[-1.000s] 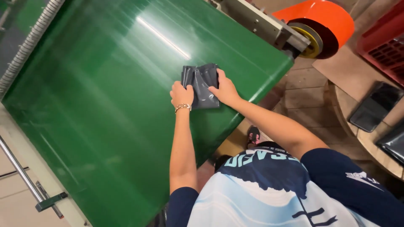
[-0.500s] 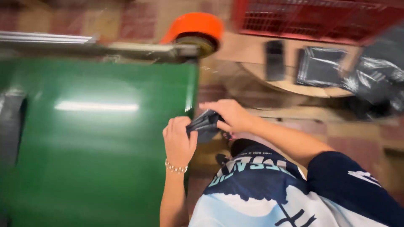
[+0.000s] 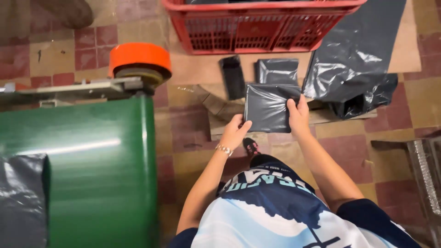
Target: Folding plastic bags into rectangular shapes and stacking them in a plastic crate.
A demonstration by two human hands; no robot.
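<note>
Two hands, the left hand (image 3: pixel 235 131) and right hand (image 3: pixel 298 115), share one folded grey bag (image 3: pixel 268 108). Beyond the fingers lie two more folded bags (image 3: pixel 277 70) (plus one narrower dark one (image 3: pixel 232 76)), one loose plastic sheet (image 3: pixel 353 55) and one red crate (image 3: pixel 257 25).

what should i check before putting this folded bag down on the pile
1. Grip: left hand and right hand each hold an edge of the folded dark plastic bag: ok.
2. Fold: the bag looks flat and square, no loose flap seen: ok.
3. Landing spot: two smaller folded bags lie on the cardboard surface just beyond, with room beside them: ok.
4. Loose black sheet drapes close on the right and may snag: not ok.
5. Red crate contents: cannot tell.
</note>
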